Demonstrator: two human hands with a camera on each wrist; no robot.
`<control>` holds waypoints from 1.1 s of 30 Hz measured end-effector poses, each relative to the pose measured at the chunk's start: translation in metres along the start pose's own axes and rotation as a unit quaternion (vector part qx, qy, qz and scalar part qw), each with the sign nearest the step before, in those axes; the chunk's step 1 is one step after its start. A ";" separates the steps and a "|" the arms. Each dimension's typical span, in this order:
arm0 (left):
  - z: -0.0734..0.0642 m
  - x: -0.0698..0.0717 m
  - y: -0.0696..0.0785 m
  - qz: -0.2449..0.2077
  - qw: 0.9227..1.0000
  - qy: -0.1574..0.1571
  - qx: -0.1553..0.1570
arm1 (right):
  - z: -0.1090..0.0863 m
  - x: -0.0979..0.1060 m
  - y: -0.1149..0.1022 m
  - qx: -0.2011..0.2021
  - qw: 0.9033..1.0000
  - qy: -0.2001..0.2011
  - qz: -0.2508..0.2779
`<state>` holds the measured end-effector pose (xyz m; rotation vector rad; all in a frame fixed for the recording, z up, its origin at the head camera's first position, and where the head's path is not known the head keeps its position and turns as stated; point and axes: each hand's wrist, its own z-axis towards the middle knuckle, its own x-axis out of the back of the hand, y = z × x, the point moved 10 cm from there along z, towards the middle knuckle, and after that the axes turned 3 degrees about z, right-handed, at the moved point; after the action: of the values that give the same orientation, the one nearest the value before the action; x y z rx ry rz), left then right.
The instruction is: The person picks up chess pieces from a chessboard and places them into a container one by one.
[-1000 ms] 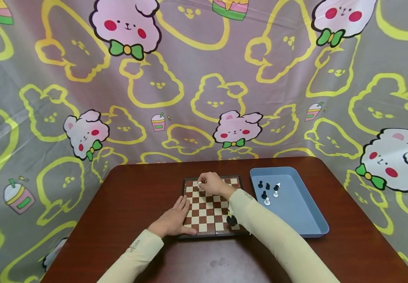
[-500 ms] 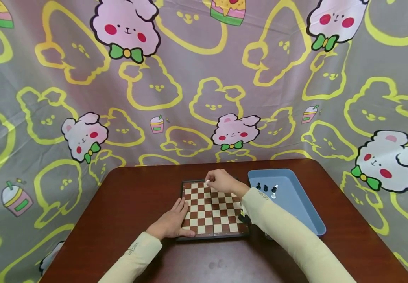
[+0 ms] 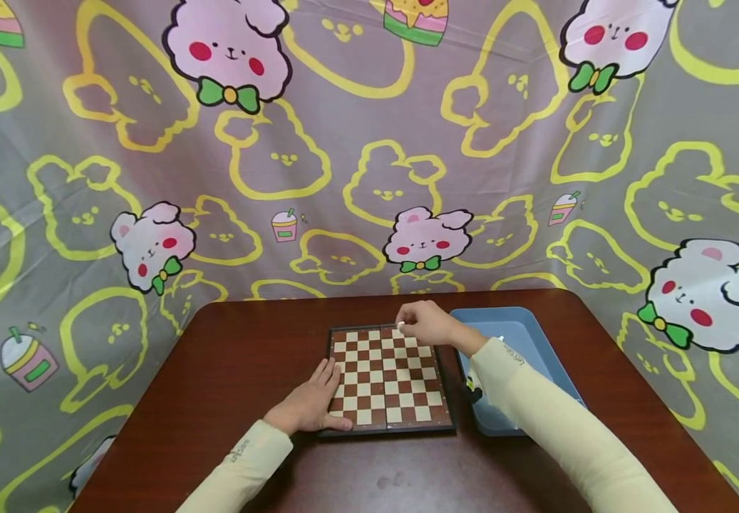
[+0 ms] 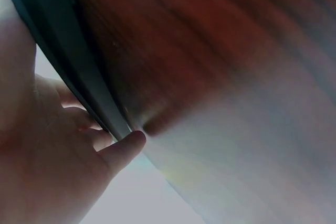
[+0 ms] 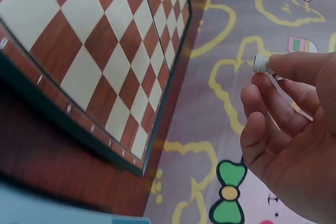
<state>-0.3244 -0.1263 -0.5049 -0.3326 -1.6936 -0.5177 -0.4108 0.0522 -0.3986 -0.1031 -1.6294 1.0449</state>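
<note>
A brown-and-cream chessboard (image 3: 369, 385) with a dark frame lies flat on the table, its squares bare. My left hand (image 3: 311, 400) rests on its left side, fingers straight and spread, thumb near the front corner. In the left wrist view that hand lies along the board's dark edge (image 4: 79, 56). Over the back right part of the board, my right hand (image 3: 432, 324) pinches a small white chess piece (image 5: 261, 64) between thumb and fingertips. The right wrist view shows only its pale base; the rest is hidden by the fingers.
A blue tray (image 3: 529, 342) stands right of the board, partly covered by my right sleeve (image 3: 536, 399). A bit of a white piece (image 3: 500, 338) shows inside it. A patterned cloth (image 3: 343, 178) hangs behind the dark wooden table (image 3: 254, 342).
My right hand has moved rightward along the back of the board, from the left half to the right half, still pinching the white piece. My left hand has stayed on the board.
</note>
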 end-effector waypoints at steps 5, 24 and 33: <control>0.000 -0.001 -0.001 -0.002 1.000 -0.001 0.001 | -0.011 0.014 0.010 -0.013 1.000 0.016 0.007; 0.001 -0.001 0.001 0.007 1.000 -0.002 0.004 | -0.064 0.062 0.072 -0.043 0.998 0.051 0.005; 0.000 -0.002 -0.002 0.002 1.000 0.000 0.005 | -0.085 0.077 0.094 -0.059 0.997 0.054 0.005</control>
<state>-0.3254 -0.1276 -0.5072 -0.3292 -1.6944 -0.5058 -0.4095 0.1997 -0.4069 -0.2429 -1.5926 0.9347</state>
